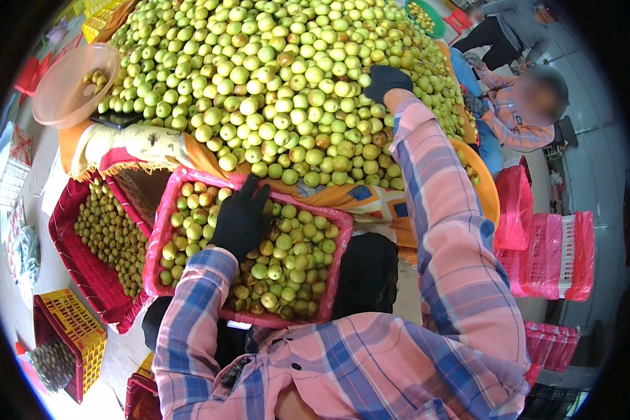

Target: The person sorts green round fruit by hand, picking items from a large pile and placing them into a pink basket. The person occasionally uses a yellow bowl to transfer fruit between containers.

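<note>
A large heap of small green and brownish fruits, which look like jujubes (pixel 273 89), fills the surface in front of me. My right hand (pixel 388 83), in a black glove, reaches onto the right part of the heap; its fingers are partly hidden, so its grip is unclear. My left hand (pixel 243 218), also gloved in black, lies over a crate lined with pink plastic (pixel 344 231), its fingers pointing to the rim nearest the heap. That crate holds many similar fruits, some under my left hand. Whether the left hand grips a fruit does not show.
A red-lined crate (pixel 65 247) of browner fruits stands left. A translucent bowl (pixel 58 100) with several fruits sits at the heap's left edge, an orange basket (pixel 491 189) at its right. Patterned cloth (pixel 315 197) edges the heap. A co-worker (pixel 520 110) sits right, near pink-wrapped crates (pixel 546 257).
</note>
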A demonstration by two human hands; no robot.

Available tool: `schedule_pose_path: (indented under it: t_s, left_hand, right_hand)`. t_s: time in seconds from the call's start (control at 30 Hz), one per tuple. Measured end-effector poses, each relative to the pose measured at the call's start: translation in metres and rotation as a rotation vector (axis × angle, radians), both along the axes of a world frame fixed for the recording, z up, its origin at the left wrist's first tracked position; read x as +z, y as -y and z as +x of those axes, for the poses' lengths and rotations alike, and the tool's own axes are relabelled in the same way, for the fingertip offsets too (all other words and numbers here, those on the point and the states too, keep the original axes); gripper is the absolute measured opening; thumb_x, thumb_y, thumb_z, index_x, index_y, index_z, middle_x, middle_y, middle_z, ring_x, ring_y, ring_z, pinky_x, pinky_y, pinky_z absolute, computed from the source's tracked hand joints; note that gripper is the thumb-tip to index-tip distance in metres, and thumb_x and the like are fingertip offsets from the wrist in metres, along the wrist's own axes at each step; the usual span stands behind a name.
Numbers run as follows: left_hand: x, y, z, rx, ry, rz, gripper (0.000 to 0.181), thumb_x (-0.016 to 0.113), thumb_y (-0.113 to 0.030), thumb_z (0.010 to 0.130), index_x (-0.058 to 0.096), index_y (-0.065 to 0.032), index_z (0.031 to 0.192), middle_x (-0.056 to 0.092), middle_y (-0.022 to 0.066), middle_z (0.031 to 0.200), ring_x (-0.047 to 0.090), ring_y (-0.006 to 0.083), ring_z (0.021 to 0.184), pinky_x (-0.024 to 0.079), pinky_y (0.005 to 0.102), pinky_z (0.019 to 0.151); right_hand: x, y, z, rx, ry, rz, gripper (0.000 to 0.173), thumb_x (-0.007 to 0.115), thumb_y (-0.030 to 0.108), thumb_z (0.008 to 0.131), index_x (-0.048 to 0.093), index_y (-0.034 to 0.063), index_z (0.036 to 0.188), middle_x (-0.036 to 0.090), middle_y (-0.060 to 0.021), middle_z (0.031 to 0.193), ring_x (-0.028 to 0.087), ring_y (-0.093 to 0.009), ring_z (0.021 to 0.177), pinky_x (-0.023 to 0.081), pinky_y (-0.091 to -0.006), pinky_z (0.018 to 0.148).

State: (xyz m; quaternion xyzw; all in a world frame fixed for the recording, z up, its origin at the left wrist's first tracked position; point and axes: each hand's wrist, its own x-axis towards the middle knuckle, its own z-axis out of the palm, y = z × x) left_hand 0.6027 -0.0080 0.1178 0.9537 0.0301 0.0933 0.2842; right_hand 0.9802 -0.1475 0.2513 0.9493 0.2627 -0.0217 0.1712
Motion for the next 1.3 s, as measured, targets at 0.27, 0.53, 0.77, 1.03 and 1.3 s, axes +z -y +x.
schedule_pose_path:
  t_s: [0.27, 0.53, 0.77, 1.03, 1.3]
  left_hand:
    - [-0.005, 0.001, 0.001, 0.000, -0.055, 0.060, 0.058, 0.073, -0.021, 0.076, 0.055, -0.0071, 0.129, 0.043, 0.0254, 0.141, 0.061, 0.0392, 0.105, 0.052, 0.0448, 0.087]
    - [0.001, 0.003, 0.000, 0.024, -0.078, 0.079, 0.059, 0.075, -0.020, 0.075, 0.055, -0.0071, 0.129, 0.044, 0.0241, 0.141, 0.061, 0.0400, 0.103, 0.053, 0.0456, 0.086]
    - [0.001, 0.004, 0.003, -0.016, -0.027, 0.040, 0.060, 0.076, -0.018, 0.072, 0.055, -0.0056, 0.127, 0.044, 0.0255, 0.140, 0.060, 0.0400, 0.106, 0.052, 0.0461, 0.086]
    - [-0.002, 0.003, 0.001, -0.020, -0.072, 0.065, 0.060, 0.074, -0.018, 0.074, 0.053, -0.0047, 0.129, 0.042, 0.0251, 0.141, 0.058, 0.0392, 0.110, 0.050, 0.0465, 0.089]
    - [-0.002, 0.002, -0.001, -0.005, -0.089, 0.050, 0.059, 0.073, -0.023, 0.077, 0.054, -0.0051, 0.129, 0.044, 0.0240, 0.141, 0.058, 0.0393, 0.110, 0.049, 0.0468, 0.090]
  right_hand:
    - [-0.001, 0.037, 0.009, 0.027, 0.085, 0.128, 0.051, 0.065, 0.038, 0.079, 0.058, 0.0129, 0.122, 0.063, -0.0152, 0.119, 0.062, -0.032, 0.110, 0.051, -0.0473, 0.090]
    - [-0.026, 0.024, 0.008, 0.085, 0.130, 0.111, 0.039, 0.063, 0.031, 0.080, 0.059, 0.0167, 0.116, 0.067, -0.0128, 0.108, 0.064, -0.033, 0.101, 0.051, -0.0477, 0.084]
    - [-0.030, 0.062, -0.009, 0.158, 0.180, 0.840, 0.038, 0.072, 0.032, 0.077, 0.062, 0.0160, 0.110, 0.068, -0.0127, 0.101, 0.067, -0.029, 0.093, 0.053, -0.0420, 0.078]
    - [-0.032, 0.068, -0.162, 0.501, -0.887, 0.698, 0.041, 0.077, 0.018, 0.080, 0.061, 0.0104, 0.117, 0.065, -0.0042, 0.109, 0.063, -0.018, 0.098, 0.051, -0.0321, 0.085]
    - [-0.056, 0.042, -0.205, 0.682, -0.412, 0.668, 0.028, 0.065, 0.026, 0.084, 0.064, 0.0085, 0.106, 0.066, -0.0131, 0.090, 0.065, -0.032, 0.085, 0.051, -0.0448, 0.076]
